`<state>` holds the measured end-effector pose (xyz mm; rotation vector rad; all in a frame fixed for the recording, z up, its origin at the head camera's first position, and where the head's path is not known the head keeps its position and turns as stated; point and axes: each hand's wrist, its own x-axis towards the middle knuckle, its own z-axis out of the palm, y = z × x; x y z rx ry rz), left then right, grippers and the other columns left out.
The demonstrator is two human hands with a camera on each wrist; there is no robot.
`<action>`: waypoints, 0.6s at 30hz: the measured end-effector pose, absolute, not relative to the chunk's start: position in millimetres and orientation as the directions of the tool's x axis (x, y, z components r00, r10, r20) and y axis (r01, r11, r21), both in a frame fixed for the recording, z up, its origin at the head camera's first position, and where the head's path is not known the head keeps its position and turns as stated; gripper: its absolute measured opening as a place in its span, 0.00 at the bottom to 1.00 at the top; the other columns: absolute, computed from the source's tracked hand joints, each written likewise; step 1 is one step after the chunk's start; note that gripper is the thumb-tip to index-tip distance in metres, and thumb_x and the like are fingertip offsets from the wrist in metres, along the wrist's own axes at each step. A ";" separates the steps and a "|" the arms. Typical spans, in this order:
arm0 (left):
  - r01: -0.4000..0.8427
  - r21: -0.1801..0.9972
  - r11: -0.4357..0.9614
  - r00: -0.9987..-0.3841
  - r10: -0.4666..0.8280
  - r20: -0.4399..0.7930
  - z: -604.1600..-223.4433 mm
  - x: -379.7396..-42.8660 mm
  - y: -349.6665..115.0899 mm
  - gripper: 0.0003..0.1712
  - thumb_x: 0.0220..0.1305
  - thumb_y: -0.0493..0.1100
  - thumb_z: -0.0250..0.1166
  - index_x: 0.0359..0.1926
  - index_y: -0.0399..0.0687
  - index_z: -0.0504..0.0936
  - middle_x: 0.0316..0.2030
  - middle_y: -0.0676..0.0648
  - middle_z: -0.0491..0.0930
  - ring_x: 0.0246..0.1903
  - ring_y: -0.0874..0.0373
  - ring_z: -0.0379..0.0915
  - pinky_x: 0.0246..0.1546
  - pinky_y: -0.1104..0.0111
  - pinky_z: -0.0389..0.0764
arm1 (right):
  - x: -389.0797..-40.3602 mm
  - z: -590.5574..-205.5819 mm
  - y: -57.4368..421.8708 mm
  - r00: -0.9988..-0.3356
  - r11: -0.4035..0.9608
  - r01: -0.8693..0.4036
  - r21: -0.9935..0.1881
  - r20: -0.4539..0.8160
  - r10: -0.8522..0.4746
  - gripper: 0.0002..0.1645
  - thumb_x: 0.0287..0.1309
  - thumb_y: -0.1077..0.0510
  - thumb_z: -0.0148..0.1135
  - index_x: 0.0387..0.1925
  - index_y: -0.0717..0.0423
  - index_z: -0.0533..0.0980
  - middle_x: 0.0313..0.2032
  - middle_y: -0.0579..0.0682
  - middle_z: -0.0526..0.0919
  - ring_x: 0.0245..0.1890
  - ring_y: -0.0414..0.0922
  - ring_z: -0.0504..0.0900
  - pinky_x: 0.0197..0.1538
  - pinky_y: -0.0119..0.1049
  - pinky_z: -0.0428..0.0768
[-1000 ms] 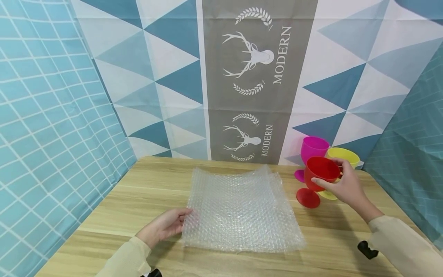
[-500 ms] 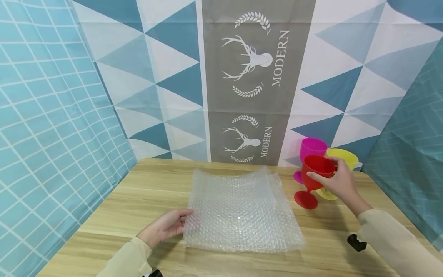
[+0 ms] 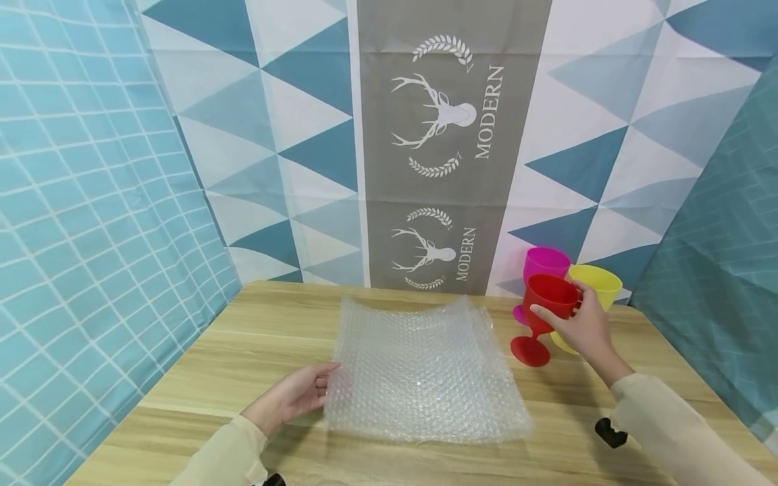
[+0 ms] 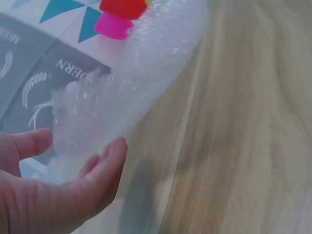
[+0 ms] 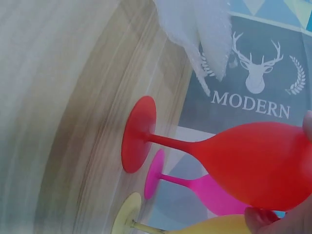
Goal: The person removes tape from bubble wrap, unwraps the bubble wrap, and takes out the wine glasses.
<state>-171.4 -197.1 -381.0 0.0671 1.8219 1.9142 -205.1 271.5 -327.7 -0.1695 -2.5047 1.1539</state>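
Note:
A clear sheet of bubble wrap (image 3: 425,371) lies on the wooden table, its near-left edge raised. My left hand (image 3: 300,391) holds that edge, with the wrap passing between thumb and fingers (image 4: 109,163) in the left wrist view. On the right, my right hand (image 3: 583,324) grips the bowl of a red plastic goblet (image 3: 543,297), thumb on the near side and fingers round the far side. The goblet leans slightly, its round foot close over the table. Right behind it stand a magenta goblet (image 3: 546,262) and a yellow goblet (image 3: 598,283), both partly hidden.
A patterned cloth (image 3: 437,121) with deer prints hangs behind the table (image 3: 261,331). Blue checked cloth (image 3: 91,202) closes off the left side, and teal cloth (image 3: 717,283) the right. Each sleeve has a dark camera piece near the wrist.
My right hand has shifted the red goblet slightly left, and it stands a little more upright. My left hand and the bubble wrap have hardly moved. The head view has tilted slightly.

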 end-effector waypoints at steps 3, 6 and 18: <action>-0.245 0.959 0.144 -0.923 0.268 -0.276 -376.6 -168.4 -191.1 0.36 0.72 0.50 0.50 0.64 0.20 0.56 0.56 0.26 0.70 0.51 0.47 0.76 0.57 0.59 0.79 | -198.6 -329.0 270.9 -0.918 0.658 -0.051 -0.752 0.294 0.265 0.61 0.53 0.46 0.69 0.73 0.61 0.41 0.66 0.70 0.58 0.62 0.68 0.62 0.53 0.63 0.78; -0.176 0.948 0.266 -0.958 0.176 -0.227 -369.9 -164.2 -186.7 0.40 0.70 0.53 0.52 0.65 0.20 0.55 0.61 0.20 0.62 0.59 0.33 0.69 0.62 0.47 0.72 | -188.9 -328.5 268.5 -0.905 0.679 -0.063 -0.731 0.329 0.270 0.63 0.51 0.46 0.70 0.73 0.61 0.40 0.67 0.70 0.57 0.63 0.69 0.61 0.54 0.65 0.77; 0.234 0.734 0.638 -0.952 -0.004 0.307 -343.5 -151.4 -190.4 0.39 0.67 0.56 0.57 0.71 0.43 0.57 0.71 0.35 0.57 0.69 0.35 0.55 0.65 0.39 0.62 | -147.3 -333.2 232.5 -0.825 0.776 -0.166 -0.609 0.517 0.229 0.62 0.48 0.48 0.72 0.74 0.60 0.45 0.70 0.67 0.54 0.67 0.67 0.54 0.56 0.76 0.63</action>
